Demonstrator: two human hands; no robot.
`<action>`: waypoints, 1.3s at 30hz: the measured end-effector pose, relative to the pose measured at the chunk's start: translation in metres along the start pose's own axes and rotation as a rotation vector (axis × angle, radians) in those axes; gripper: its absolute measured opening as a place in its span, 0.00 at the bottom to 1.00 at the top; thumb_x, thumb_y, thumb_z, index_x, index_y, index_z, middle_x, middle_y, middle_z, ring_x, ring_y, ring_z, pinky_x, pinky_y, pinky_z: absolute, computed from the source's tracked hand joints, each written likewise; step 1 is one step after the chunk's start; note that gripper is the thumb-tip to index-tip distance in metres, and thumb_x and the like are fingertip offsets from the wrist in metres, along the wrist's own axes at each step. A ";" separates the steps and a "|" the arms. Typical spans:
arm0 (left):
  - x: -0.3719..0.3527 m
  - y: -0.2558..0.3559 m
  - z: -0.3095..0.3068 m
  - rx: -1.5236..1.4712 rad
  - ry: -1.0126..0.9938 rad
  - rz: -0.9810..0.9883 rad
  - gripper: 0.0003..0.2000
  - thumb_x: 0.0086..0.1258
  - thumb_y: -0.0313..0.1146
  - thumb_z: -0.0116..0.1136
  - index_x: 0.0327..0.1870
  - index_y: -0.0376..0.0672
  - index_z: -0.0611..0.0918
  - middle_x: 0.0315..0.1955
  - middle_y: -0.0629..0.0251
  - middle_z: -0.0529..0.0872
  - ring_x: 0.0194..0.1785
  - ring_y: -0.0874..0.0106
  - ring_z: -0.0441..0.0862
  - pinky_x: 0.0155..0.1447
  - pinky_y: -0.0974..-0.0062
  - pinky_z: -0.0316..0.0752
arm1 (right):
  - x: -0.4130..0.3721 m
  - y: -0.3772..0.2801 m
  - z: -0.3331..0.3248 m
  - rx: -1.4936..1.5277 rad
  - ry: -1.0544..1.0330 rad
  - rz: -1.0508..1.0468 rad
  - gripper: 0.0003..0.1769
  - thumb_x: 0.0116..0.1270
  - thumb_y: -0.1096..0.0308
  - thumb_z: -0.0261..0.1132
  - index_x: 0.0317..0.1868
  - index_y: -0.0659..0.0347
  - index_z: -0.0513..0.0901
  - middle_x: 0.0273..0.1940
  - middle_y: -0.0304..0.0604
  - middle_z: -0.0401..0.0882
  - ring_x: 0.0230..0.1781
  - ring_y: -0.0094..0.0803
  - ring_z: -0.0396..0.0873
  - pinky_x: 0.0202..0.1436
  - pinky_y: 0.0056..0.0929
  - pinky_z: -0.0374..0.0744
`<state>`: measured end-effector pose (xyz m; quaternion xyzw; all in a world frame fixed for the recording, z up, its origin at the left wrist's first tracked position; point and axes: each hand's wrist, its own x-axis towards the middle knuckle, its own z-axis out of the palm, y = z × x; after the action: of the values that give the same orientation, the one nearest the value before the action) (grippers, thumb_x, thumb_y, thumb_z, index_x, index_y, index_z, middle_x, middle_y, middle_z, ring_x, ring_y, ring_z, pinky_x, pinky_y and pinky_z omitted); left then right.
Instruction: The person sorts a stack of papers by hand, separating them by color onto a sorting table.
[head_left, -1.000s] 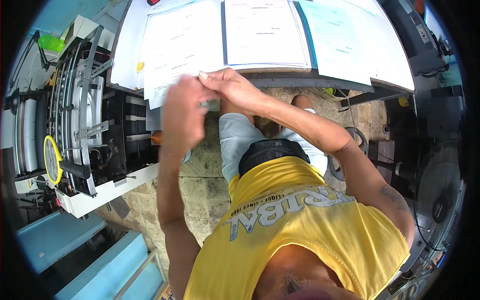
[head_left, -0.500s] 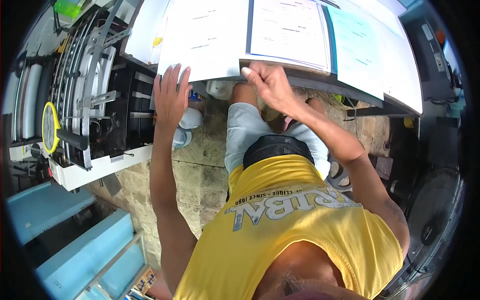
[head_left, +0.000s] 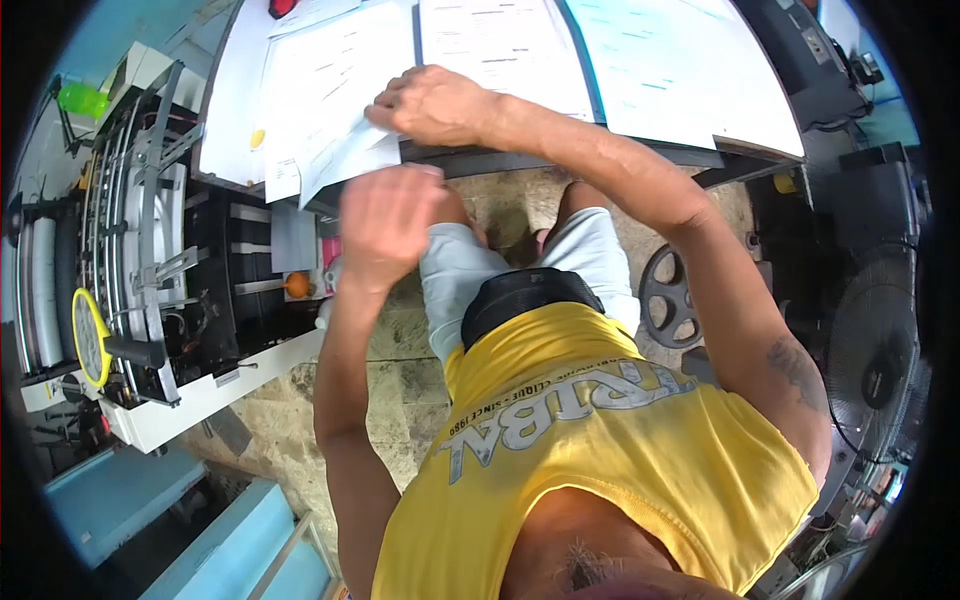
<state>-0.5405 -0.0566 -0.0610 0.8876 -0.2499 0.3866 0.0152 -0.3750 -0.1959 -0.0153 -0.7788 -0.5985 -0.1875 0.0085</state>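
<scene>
My right hand (head_left: 437,107) is closed over the left stack of printed sheets, its curled fingers at a sheet of paper (head_left: 345,150) that is bent up at the near edge. Below the table edge, my left hand (head_left: 392,225) is blurred by motion, close to the lifted corner; its fingers are smeared. Under the bent sheet lies another printed sheet (head_left: 325,75). A middle stack of printed pages (head_left: 510,50) and a bluish-white stack (head_left: 670,70) lie to the right on the table.
A machine with metal rails (head_left: 150,230) and a yellow-rimmed racket (head_left: 92,338) stand at the left. Black equipment and a fan (head_left: 870,370) are on the right. A spoked wheel (head_left: 670,300) rests by my leg. Light blue furniture (head_left: 230,545) is at the lower left.
My right hand has moved left and forward onto the left stack, and a sheet there is now bent up. My left hand has moved right, off the paper's edge. The view has shifted.
</scene>
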 end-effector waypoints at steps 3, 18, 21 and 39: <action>0.035 0.042 0.043 -0.196 -0.125 0.154 0.22 0.71 0.43 0.68 0.61 0.40 0.84 0.59 0.59 0.84 0.66 0.60 0.78 0.69 0.51 0.72 | -0.033 0.037 -0.004 -0.111 0.082 -0.007 0.17 0.68 0.71 0.62 0.56 0.64 0.81 0.49 0.50 0.89 0.49 0.43 0.90 0.51 0.36 0.88; 0.049 0.039 0.113 -0.100 -0.028 -0.021 0.08 0.67 0.33 0.63 0.44 0.46 0.88 0.39 0.71 0.87 0.53 0.69 0.83 0.68 0.33 0.67 | -0.174 0.028 -0.001 0.045 0.071 0.296 0.23 0.74 0.52 0.62 0.59 0.62 0.80 0.43 0.50 0.89 0.40 0.42 0.90 0.41 0.38 0.86; 0.064 0.035 0.092 -0.051 -0.056 -0.013 0.08 0.67 0.33 0.63 0.43 0.45 0.88 0.39 0.71 0.87 0.53 0.68 0.83 0.66 0.40 0.69 | -0.168 0.005 -0.019 -0.009 -0.022 0.317 0.32 0.73 0.45 0.65 0.64 0.63 0.77 0.52 0.49 0.87 0.51 0.47 0.88 0.57 0.40 0.83; 0.163 0.171 0.197 -0.123 -0.112 0.282 0.14 0.66 0.35 0.63 0.50 0.40 0.85 0.51 0.62 0.85 0.56 0.65 0.81 0.59 0.47 0.72 | -0.311 0.157 -0.055 -0.322 0.038 0.463 0.22 0.67 0.77 0.60 0.59 0.52 0.85 0.53 0.44 0.90 0.49 0.43 0.89 0.53 0.40 0.87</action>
<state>-0.3908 -0.3197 -0.1138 0.8614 -0.3956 0.3186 0.0009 -0.3104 -0.5425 -0.0246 -0.8825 -0.3667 -0.2878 -0.0617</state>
